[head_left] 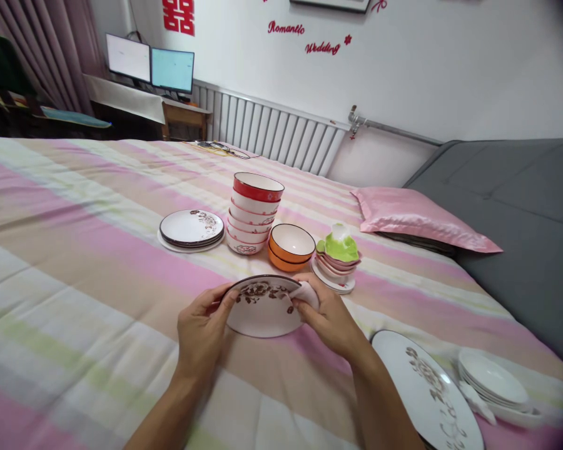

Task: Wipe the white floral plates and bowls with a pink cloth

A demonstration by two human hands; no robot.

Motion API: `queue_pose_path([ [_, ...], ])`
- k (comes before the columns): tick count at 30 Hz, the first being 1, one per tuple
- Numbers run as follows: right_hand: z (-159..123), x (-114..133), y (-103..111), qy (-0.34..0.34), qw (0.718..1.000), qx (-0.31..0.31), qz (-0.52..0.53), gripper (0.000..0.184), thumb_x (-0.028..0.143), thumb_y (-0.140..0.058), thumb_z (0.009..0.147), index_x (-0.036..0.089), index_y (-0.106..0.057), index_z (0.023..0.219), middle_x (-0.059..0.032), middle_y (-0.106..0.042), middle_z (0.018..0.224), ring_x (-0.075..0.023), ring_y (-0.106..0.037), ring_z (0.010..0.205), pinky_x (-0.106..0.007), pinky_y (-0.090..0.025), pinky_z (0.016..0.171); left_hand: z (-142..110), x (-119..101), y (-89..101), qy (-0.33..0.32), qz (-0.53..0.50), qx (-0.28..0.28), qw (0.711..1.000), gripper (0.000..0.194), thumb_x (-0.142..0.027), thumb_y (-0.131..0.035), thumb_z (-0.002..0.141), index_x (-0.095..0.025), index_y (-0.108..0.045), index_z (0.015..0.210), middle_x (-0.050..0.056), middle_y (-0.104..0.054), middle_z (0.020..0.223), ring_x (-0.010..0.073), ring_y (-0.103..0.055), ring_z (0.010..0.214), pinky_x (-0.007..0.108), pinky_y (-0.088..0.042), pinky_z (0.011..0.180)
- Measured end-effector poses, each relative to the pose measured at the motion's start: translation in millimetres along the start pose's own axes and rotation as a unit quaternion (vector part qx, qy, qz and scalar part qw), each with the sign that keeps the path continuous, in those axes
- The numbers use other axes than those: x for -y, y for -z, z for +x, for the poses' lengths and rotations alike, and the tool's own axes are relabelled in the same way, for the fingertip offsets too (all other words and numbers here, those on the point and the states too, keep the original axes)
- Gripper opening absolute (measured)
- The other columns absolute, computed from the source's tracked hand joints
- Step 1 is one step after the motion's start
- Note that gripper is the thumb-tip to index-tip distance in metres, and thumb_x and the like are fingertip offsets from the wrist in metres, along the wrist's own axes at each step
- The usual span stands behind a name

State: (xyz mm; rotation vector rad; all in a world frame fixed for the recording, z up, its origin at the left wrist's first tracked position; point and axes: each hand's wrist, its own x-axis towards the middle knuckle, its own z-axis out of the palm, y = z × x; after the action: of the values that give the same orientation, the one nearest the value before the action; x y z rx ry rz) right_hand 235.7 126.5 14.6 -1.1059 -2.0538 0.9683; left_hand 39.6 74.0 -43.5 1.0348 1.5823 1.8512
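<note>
Between left hand and right hand, gripping a floral plate crosswise by opposite edges, with white cloth in the latter and stacked plates nearer the former.

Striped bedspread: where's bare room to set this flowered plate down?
Left of your left hand and plate stack, and between bowl tower and pink pillow. Crowded: from plate stack to green dish, and right, at large plate and white dishes.
</note>
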Motion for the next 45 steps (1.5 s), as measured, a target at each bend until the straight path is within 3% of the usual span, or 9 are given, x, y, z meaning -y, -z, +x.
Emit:
queue_pose_path([
  [7, 3.9, -17.4, -3.3, -0.029, 0.995, 0.028, 0.091, 0.027, 0.024, -0.053, 0.080, 0.021, -0.054, 0.107, 0.0002, -0.065, 0.086, -0.0137, -0.058, 0.074, -0.023, -0.044, 0.063, 0.3, -1.4, -0.1, 0.012, 0.007, -0.012, 1.000, 0.033, -0.042, -0.071, 0.070, -0.018, -0.073, 0.093, 0.005, -0.074, 0.089, 0.0202, -0.066, 0.079, 0.034, -0.053, 0.077],
  [14, 7.0, -14.0, -9.8, 0.017, 0.997, -0.032, 0.075, 0.022, 0.026, -0.056, 0.081, 0.021, -0.057, 0.102, 0.0001, -0.065, 0.081, -0.0135, -0.060, 0.070, -0.023, -0.046, 0.062, 0.1, -2.9, 0.8, 0.028, -0.008, -0.022, 0.999, 0.035, -0.043, -0.070, 0.070, -0.017, -0.071, 0.095, 0.006, -0.073, 0.090, 0.0189, -0.065, 0.079, 0.031, -0.053, 0.076],
  [19, -3.2, 6.3, -2.2, 0.058, 0.990, -0.130, -0.013, 0.021, 0.022, -0.057, 0.082, 0.023, -0.059, 0.102, 0.0000, -0.067, 0.089, -0.0139, -0.062, 0.073, -0.023, -0.047, 0.067, 0.0, 2.1, 0.8, 0.004, 0.026, 0.041, 0.999, 0.031, -0.042, -0.067, 0.075, -0.017, -0.069, 0.093, 0.005, -0.072, 0.088, 0.0171, -0.065, 0.077, 0.029, -0.052, 0.074],
  [23, -16.0, 24.2, 1.1, 0.111, 0.971, -0.171, -0.122, 0.024, 0.015, -0.053, 0.082, 0.026, -0.059, 0.103, 0.0003, -0.068, 0.096, -0.0157, -0.063, 0.084, -0.023, -0.046, 0.071, -1.4, 4.9, -0.3, -0.071, 0.087, 0.101, 0.988, 0.028, -0.039, -0.065, 0.077, -0.018, -0.068, 0.095, 0.005, -0.071, 0.089, 0.0174, -0.065, 0.076, 0.031, -0.052, 0.075],
  [27, -23.3, 32.1, -6.4, 0.156, 0.958, -0.119, -0.208, 0.041, 0.002, -0.048, 0.075, 0.026, -0.057, 0.108, -0.0011, -0.068, 0.102, -0.0181, -0.063, 0.090, -0.026, -0.046, 0.076, -4.7, 2.1, -1.0, -0.145, 0.113, 0.124, 0.975, 0.027, -0.031, -0.061, 0.080, -0.020, -0.065, 0.104, 0.006, -0.069, 0.098, 0.0190, -0.064, 0.086, 0.032, -0.051, 0.079],
  [31, -23.2, 32.5, -15.5, 0.179, 0.960, -0.065, -0.205, 0.050, -0.001, -0.047, 0.071, 0.026, -0.054, 0.113, -0.0026, -0.066, 0.107, -0.0194, -0.061, 0.096, -0.030, -0.047, 0.083, -7.5, -2.2, 0.3, -0.194, 0.098, 0.151, 0.964, 0.025, -0.023, -0.055, 0.084, -0.020, -0.063, 0.106, 0.006, -0.068, 0.096, 0.0179, -0.065, 0.086, 0.029, -0.051, 0.076],
  [36, -20.5, 33.5, -19.0, 0.188, 0.965, -0.070, -0.171, 0.034, 0.018, -0.060, 0.078, 0.024, -0.055, 0.111, -0.0041, -0.064, 0.112, -0.0202, -0.058, 0.104, -0.032, -0.047, 0.088, -8.2, -1.3, 0.8, -0.206, 0.103, 0.186, 0.955, 0.022, -0.021, -0.048, 0.087, -0.021, -0.063, 0.104, 0.006, -0.068, 0.096, 0.0170, -0.064, 0.087, 0.028, -0.051, 0.076],
  [39, -19.6, 33.8, -20.5, 0.201, 0.962, -0.094, -0.158, 0.042, 0.036, -0.068, 0.076, 0.023, -0.056, 0.113, -0.0057, -0.063, 0.117, -0.0218, -0.056, 0.110, -0.034, -0.045, 0.094, -7.9, 0.8, 1.0, -0.197, 0.106, 0.196, 0.955, 0.022, -0.022, -0.046, 0.089, -0.021, -0.061, 0.105, 0.006, -0.067, 0.096, 0.0158, -0.064, 0.085, 0.027, -0.050, 0.075],
  [45, -16.6, 29.4, -22.0, 0.208, 0.961, -0.097, -0.156, 0.027, 0.023, -0.060, 0.084, 0.025, -0.060, 0.111, -0.0034, -0.068, 0.108, -0.0182, -0.063, 0.099, -0.030, -0.049, 0.086, -7.4, 0.3, -0.1, -0.215, 0.114, 0.190, 0.951, 0.020, -0.021, -0.047, 0.089, -0.022, -0.062, 0.102, 0.003, -0.067, 0.092, 0.0144, -0.063, 0.084, 0.024, -0.049, 0.074],
])
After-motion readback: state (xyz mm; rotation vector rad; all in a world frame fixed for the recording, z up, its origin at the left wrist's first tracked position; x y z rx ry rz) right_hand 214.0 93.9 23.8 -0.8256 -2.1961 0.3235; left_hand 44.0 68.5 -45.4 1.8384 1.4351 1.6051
